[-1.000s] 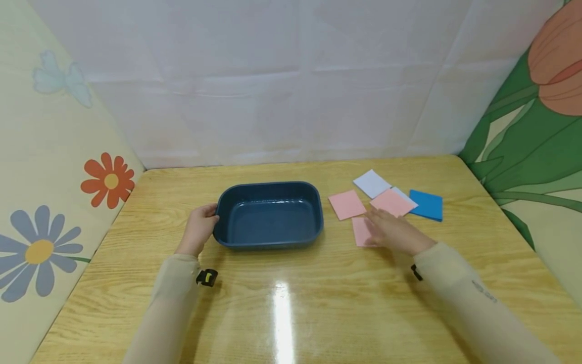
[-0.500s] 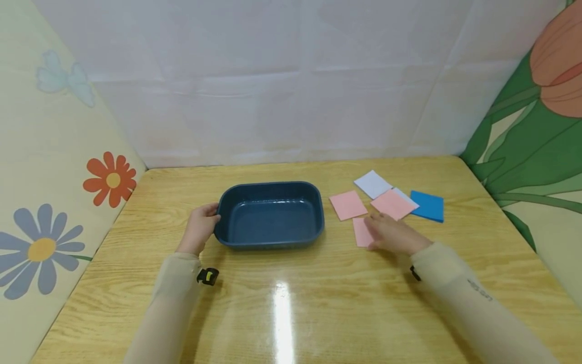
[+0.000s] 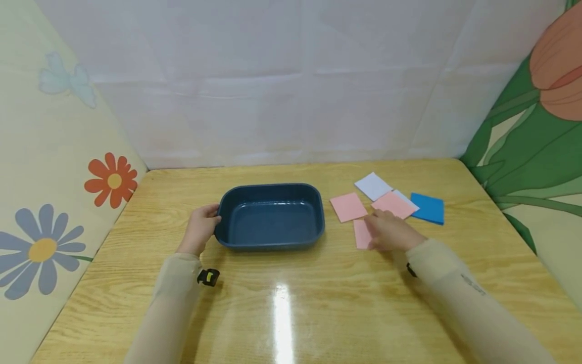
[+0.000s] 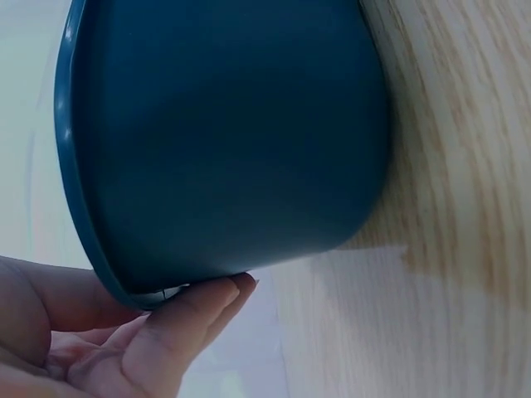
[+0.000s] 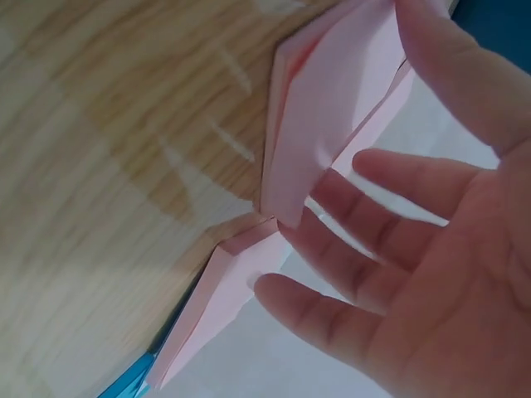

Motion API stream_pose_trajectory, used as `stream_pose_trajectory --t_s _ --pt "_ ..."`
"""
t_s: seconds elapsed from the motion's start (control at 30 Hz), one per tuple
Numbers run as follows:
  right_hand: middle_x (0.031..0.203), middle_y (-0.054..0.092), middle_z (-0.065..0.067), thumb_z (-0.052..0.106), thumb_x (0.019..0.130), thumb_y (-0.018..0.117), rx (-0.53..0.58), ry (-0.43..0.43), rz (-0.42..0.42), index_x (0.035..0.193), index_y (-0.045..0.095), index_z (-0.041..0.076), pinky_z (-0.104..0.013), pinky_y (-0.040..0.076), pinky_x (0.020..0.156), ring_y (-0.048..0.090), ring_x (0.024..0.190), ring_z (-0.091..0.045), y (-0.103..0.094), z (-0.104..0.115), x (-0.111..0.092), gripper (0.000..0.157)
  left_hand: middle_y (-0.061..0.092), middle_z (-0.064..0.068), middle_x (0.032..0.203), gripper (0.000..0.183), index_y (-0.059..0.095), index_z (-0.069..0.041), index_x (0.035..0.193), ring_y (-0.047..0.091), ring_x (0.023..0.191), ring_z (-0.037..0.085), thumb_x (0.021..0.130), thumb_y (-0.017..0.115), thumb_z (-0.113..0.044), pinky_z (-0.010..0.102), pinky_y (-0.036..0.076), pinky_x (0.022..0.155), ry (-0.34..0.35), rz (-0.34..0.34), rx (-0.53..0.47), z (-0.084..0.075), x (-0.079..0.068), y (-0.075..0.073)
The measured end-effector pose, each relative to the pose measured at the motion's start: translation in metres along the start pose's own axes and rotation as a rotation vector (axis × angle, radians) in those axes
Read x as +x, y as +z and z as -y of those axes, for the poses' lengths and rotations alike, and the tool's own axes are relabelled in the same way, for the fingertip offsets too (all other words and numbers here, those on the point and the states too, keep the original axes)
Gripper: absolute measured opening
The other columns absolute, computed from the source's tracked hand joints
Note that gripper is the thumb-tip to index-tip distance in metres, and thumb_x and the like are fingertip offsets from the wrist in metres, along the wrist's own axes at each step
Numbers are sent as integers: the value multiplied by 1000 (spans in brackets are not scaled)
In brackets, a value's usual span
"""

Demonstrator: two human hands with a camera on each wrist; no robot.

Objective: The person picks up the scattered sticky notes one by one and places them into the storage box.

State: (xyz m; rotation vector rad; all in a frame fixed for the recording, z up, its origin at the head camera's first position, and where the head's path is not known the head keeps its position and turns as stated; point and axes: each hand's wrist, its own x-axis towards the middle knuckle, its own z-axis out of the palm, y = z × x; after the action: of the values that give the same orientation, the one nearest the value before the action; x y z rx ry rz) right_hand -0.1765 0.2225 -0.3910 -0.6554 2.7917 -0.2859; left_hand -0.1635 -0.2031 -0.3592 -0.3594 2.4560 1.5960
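The step in hand looks to be taking hold of the near pink pad, which lies on the worktop to the right of the tray, partly covered by the right hand. That hand is spread over the pad, its thumb well apart from loosely straight fingers; I cannot tell whether the fingertips press its edges. The left hand grips the tray's left rim between thumb and fingers. The next move probably calls for drawing the right thumb and fingers together on that 1 pad, without dragging the left pink pad just beside it, or the far pink pad, which overlaps 1 of the 2 white pads near the blue pad. Its layers look loose, so a full-edge grip seems wise.
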Motion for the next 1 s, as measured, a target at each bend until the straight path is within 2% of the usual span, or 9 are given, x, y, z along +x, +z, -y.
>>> stream_pose_trajectory --t_s 0.13,0.3,0.5,0.6,0.7,0.87,0.93,1.0 --pt "128 45 -37 25 78 83 35 44 19 130 52 -11 -56 44 93 45 113 -47 -1 0 1 70 32 32 148 47 27 12 147 34 136 40 102 37 3 49 37 105 -11 9 -2 0 0 1" --pt "118 49 -33 29 72 87 45 82 12 126 53 -13 -52 47 86 46 105 -43 -1 -1 4 76 32 31 149 47 27 11 147 34 136 39 102 37 3 48 37 105 -21 13 -6 0 1 0" --pt "98 50 -21 32 68 89 70 129 12 116 52 -14 -44 45 76 44 92 -35 -3 0 7 76 32 30 149 47 27 11 147 34 136 39 102 37 2 48 38 105 -16 14 -5 2 3 -1" --pt "95 52 -19 31 67 90 100 144 11 113 51 -12 -43 44 74 45 89 -33 -3 -1 8 74 31 30 150 47 27 11 147 34 136 38 102 36 2 48 38 105 -11 15 0 3 4 -2" --pt "98 56 -20 31 67 91 142 150 9 114 50 -11 -44 47 76 49 89 -33 -2 -3 8 75 32 30 149 46 28 10 147 34 136 38 102 37 2 48 38 105 -9 15 2 3 5 -2" --pt "114 56 -33 28 73 87 187 147 -18 125 45 -19 -51 48 86 55 99 -41 2 -12 7 82 32 30 149 46 28 11 147 35 136 38 102 37 2 48 39 104 -1 17 -4 2 4 -2" --pt "108 58 -32 24 76 84 226 152 -47 122 47 -20 -50 48 83 57 94 -39 3 -15 5 74 32 30 149 46 28 11 147 36 135 38 102 37 2 48 40 104 -2 17 -5 2 4 -2" --pt "92 60 -24 19 80 80 286 164 -79 110 54 -16 -43 47 72 55 82 -32 3 -17 4 53 33 30 149 46 28 11 147 36 135 38 102 37 2 48 40 104 -6 16 -5 2 3 -3"
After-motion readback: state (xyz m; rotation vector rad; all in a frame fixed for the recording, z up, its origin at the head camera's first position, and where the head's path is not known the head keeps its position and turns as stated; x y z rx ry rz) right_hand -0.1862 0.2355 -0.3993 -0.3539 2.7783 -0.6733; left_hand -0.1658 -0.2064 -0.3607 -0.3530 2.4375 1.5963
